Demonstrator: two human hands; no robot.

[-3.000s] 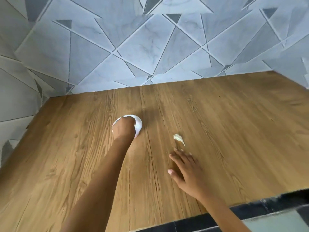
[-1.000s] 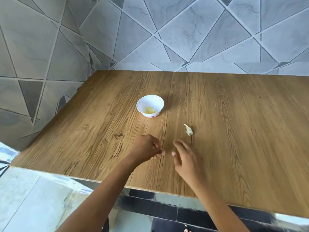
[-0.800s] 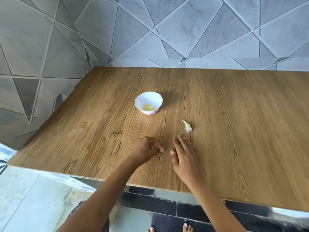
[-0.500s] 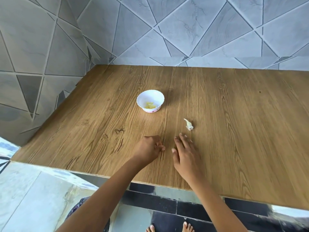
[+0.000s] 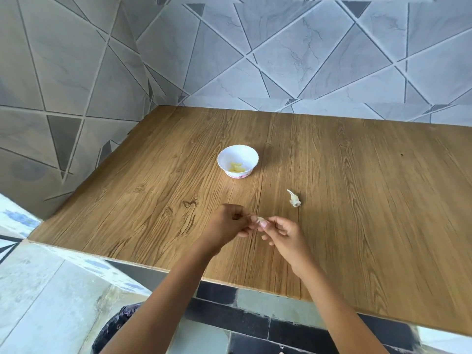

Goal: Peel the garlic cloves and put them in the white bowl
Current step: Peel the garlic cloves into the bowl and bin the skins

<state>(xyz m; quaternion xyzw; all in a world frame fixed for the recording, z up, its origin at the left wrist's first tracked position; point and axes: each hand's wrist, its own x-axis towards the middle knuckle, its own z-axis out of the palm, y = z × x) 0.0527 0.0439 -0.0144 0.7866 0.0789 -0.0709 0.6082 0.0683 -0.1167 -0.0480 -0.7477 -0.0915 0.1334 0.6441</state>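
Left hand (image 5: 228, 223): fingers curled in; its fingertips pinch one end of a small pale garlic clove (image 5: 261, 220); the hand hovers just above the table (image 5: 362, 226), near the front edge.
Right hand (image 5: 284, 233): thumb and forefinger pinch the other end of the same clove; the remaining fingers are folded loosely under the palm.
Garlic clove: held between the two hands where their fingertips meet, lifted off the wood; mostly covered by the fingers, so I cannot tell how much skin is on it.
Loose garlic piece (image 5: 293, 199): lies on the table just beyond the right hand and slightly to its right, apart from the fingers, with its pointed tip aimed away from the person; whether it is a whole clove or only skin cannot be told.
White bowl (image 5: 229, 155): stands upright on the table well beyond the left hand, straight ahead of it, touched by neither hand; it has a scalloped rim and a pink pattern at the foot.
Peeled garlic (image 5: 237, 167): a few yellowish pieces at the bottom of the bowl.
Wall (image 5: 306, 60): grey marbled tiles in triangle shapes, behind the table and along the left-hand side.
Floor (image 5: 51, 302): pale tiles below the table's front edge, under the forearms.
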